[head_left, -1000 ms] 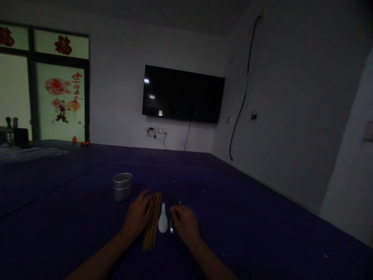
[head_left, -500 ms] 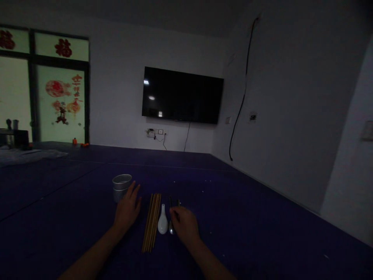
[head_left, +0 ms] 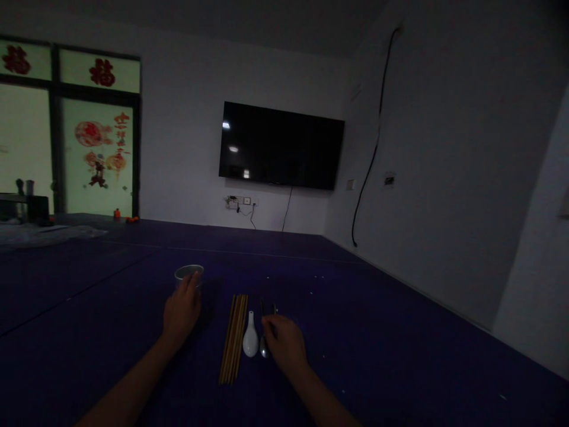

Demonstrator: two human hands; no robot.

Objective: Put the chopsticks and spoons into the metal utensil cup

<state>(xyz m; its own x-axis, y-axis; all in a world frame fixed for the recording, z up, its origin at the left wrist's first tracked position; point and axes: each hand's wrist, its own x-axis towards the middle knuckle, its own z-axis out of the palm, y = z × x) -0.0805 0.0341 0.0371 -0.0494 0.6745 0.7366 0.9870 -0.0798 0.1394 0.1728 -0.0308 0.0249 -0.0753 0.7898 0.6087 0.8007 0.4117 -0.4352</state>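
A silvery metal cup (head_left: 180,274) stands upright on the purple surface at left. My left hand (head_left: 181,311) is on its near right side, fingers close together over the rim; the thumb is hidden. Closed in a pinch, my right hand (head_left: 285,343) is at the thin dark handle of a metal spoon (head_left: 264,347), whose shiny bowl shows beside the fingers. Another thin handle end (head_left: 274,308) sticks out beyond this hand; the rest of it is hidden. Between my hands lie a white soup spoon (head_left: 251,343) and a bundle of several wooden chopsticks (head_left: 233,341), side by side.
The purple surface (head_left: 377,356) reaches back to the walls, with small white specks on it. A dark television (head_left: 282,145) hangs on the back wall. Clear plastic sheeting (head_left: 48,235) and a black box (head_left: 38,209) are far left, with small orange objects (head_left: 132,219) near the door.
My left hand has moved left onto the cup, its fingers now closer together and over the rim. My right hand stays at the metal spoon. The view has shifted slightly.
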